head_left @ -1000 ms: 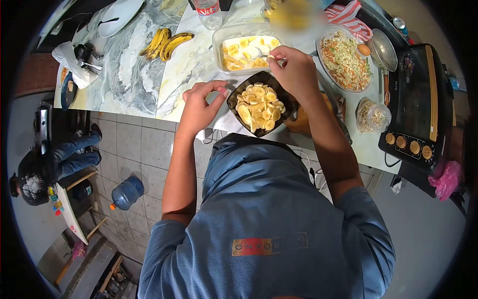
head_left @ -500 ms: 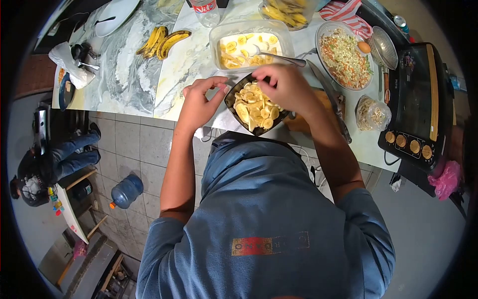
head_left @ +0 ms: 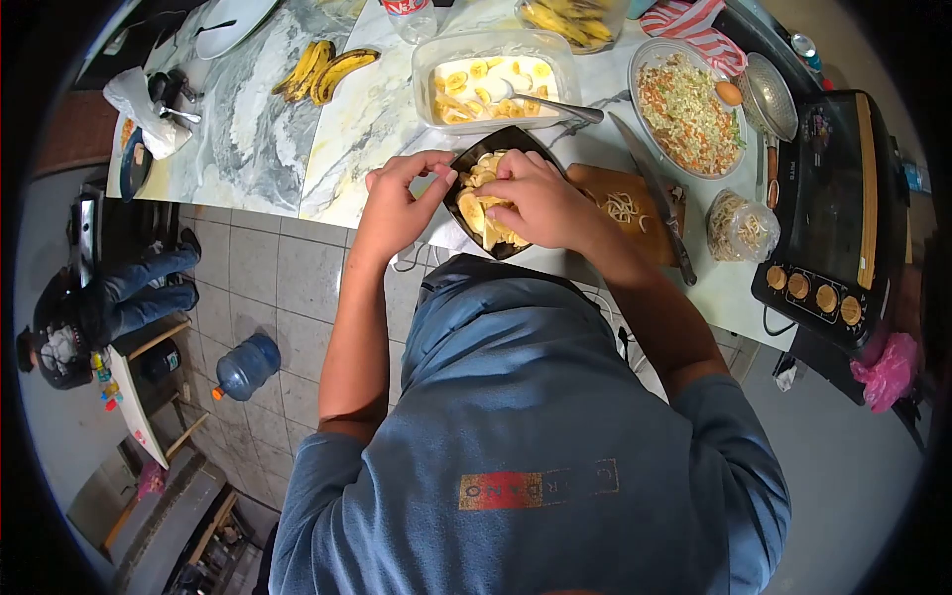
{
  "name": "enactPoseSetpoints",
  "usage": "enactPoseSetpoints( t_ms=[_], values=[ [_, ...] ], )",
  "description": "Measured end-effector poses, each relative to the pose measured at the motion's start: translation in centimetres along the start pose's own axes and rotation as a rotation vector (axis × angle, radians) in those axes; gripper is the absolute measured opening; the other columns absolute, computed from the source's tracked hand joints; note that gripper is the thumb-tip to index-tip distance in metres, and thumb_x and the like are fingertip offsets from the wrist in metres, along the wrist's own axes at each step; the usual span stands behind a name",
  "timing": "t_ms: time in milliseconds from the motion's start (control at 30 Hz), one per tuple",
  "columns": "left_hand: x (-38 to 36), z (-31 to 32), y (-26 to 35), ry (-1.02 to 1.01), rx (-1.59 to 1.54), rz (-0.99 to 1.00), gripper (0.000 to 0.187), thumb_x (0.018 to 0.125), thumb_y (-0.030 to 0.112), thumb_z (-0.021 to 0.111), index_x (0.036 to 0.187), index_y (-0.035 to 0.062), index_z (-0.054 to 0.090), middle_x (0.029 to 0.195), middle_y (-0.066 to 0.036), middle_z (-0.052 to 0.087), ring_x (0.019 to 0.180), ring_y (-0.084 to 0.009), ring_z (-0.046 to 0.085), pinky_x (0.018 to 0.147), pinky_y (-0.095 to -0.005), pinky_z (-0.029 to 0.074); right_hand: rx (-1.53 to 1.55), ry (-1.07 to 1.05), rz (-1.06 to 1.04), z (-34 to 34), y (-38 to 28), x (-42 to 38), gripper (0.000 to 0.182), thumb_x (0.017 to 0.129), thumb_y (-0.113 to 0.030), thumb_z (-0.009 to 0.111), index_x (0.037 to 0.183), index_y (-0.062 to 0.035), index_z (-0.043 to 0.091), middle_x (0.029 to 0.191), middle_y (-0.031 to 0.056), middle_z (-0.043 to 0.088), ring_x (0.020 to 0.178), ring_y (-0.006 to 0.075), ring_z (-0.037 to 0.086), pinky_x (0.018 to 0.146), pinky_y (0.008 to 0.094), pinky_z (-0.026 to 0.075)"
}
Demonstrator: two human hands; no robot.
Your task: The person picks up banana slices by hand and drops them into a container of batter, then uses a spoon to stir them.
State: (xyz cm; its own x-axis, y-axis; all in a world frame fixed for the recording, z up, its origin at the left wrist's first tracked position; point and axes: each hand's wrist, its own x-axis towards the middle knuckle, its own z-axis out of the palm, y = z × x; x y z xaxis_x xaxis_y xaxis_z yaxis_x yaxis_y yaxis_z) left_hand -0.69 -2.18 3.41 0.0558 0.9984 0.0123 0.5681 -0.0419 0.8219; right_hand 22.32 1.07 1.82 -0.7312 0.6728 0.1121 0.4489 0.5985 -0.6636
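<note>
Dark bowl (head_left: 458, 205) of banana slices (head_left: 474, 210) sits at counter (head_left: 367, 129) edge. Left hand (head_left: 397, 203) pinches its left rim; right hand (head_left: 531, 198) lies inside, curled over slices, nearer.

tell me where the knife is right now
In the head view the knife lies on the counter to the right of the black bowl, along the wooden cutting board, just below the slaw plate.

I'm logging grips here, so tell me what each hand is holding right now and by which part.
The left hand holds the dark bowl by its near-left rim. The right hand lies on the banana slices inside; whether it grips any cannot be told.
</note>
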Motion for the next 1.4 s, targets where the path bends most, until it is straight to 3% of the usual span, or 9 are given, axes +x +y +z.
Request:
enactPoseSetpoints(
  t_ms=[367,567,833,867,967,1033,1167,1233,1400],
  values=[
    [-2.0,-0.2,0.4,0.098,0.004,-0.048,0.023,0.086,0.021,0.072,0.106,0.0102,0.072,0.091,-0.002,0.072,0.087,-0.0160,0.065,0.081,-0.0302,0.041,0.023,-0.088,0.014,-1.0,0.2,0.5,0.015,0.084,-0.016,0.071,0.095,-0.0074,0.066,0.104,0.0100,0.053,0.105,0.0301,0.052,0.092,0.0400,0.042],
    [-2.4,0.0,0.5,0.120,0.018,-0.060,0.024,0.086,0.021,0.072,0.107,0.0101,0.072,0.092,-0.003,0.072,0.087,-0.0164,0.065,0.081,-0.0307,0.041,0.130,0.029,-0.013,-2.0,0.6,0.9,0.013,0.088,-0.016,0.067,0.094,-0.0045,0.063,0.096,0.0119,0.060,0.095,0.0315,0.059,0.085,0.0396,0.047],
    [-2.0,-0.6,0.5,0.125,0.041,-0.047,0.023,0.086,0.021,0.072,0.107,0.0114,0.073,0.091,-0.002,0.072,0.086,-0.0161,0.064,0.078,-0.0308,0.041,0.490,0.151,0.304,-3.6,0.1,2.6,0.015,0.092,-0.013,0.066,0.101,-0.0004,0.065,0.081,0.0052,0.067,0.069,0.0116,0.060,0.066,0.0269,0.050],
    [-1.9,-0.7,0.5,0.123,0.040,-0.044,0.023,0.086,0.021,0.072,0.107,0.0114,0.073,0.091,-0.002,0.072,0.086,-0.0161,0.064,0.078,-0.0308,0.041,0.460,0.274,0.278,-4.0,0.0,3.2,0.014,0.090,-0.014,0.065,0.096,-0.0017,0.067,0.078,0.0092,0.069,0.065,0.0165,0.064,0.062,0.0312,0.051],
    [-1.5,-1.1,0.4,0.124,0.003,-0.047,0.023,0.086,0.020,0.072,0.107,0.0115,0.073,0.090,-0.002,0.072,0.086,-0.0158,0.064,0.075,-0.0303,0.042,0.226,0.460,0.217,-5.4,0.8,4.9,0.015,0.088,-0.015,0.066,0.094,-0.0013,0.068,0.080,0.0095,0.070,0.066,0.0178,0.064,0.065,0.0306,0.052],
    [-1.3,-1.5,0.3,0.119,0.046,-0.034,0.023,0.086,0.020,0.072,0.107,0.0115,0.073,0.090,-0.002,0.072,0.086,-0.0154,0.064,0.072,-0.0298,0.042,0.214,0.453,0.271,-5.7,1.5,6.3,0.019,0.088,-0.015,0.068,0.100,0.0004,0.068,0.085,0.0075,0.071,0.069,0.0117,0.061,0.068,0.0266,0.052],
    [-0.7,-2.2,-0.3,0.101,-0.015,-0.069,0.023,0.086,0.019,0.071,0.107,0.0114,0.073,0.090,-0.002,0.072,0.085,-0.0155,0.064,0.072,-0.0302,0.043,0.116,0.413,0.406,-5.8,2.7,8.7,0.031,0.089,-0.025,0.067,0.109,-0.0013,0.068,0.092,0.0085,0.072,0.071,0.0149,0.063,0.070,0.0290,0.053],
    [-0.4,-2.5,-1.4,0.115,0.008,0.002,0.023,0.086,0.019,0.071,0.107,0.0109,0.073,0.090,-0.003,0.072,0.084,-0.0153,0.064,0.070,-0.0297,0.044,0.031,0.521,0.438,-5.1,3.3,9.1,0.028,0.088,-0.022,0.065,0.108,-0.0034,0.068,0.096,0.0105,0.073,0.078,0.0262,0.069,0.074,0.0358,0.054],
    [0.6,-2.7,-1.9,0.094,-0.009,0.028,0.023,0.086,0.017,0.071,0.107,0.0089,0.072,0.091,-0.006,0.072,0.083,-0.0169,0.065,0.062,-0.0289,0.046,0.069,0.457,0.492,-6.2,2.1,7.1,0.029,0.088,-0.021,0.065,0.111,-0.0050,0.067,0.099,0.0096,0.072,0.078,0.0245,0.068,0.074,0.0356,0.054]
  ],
)
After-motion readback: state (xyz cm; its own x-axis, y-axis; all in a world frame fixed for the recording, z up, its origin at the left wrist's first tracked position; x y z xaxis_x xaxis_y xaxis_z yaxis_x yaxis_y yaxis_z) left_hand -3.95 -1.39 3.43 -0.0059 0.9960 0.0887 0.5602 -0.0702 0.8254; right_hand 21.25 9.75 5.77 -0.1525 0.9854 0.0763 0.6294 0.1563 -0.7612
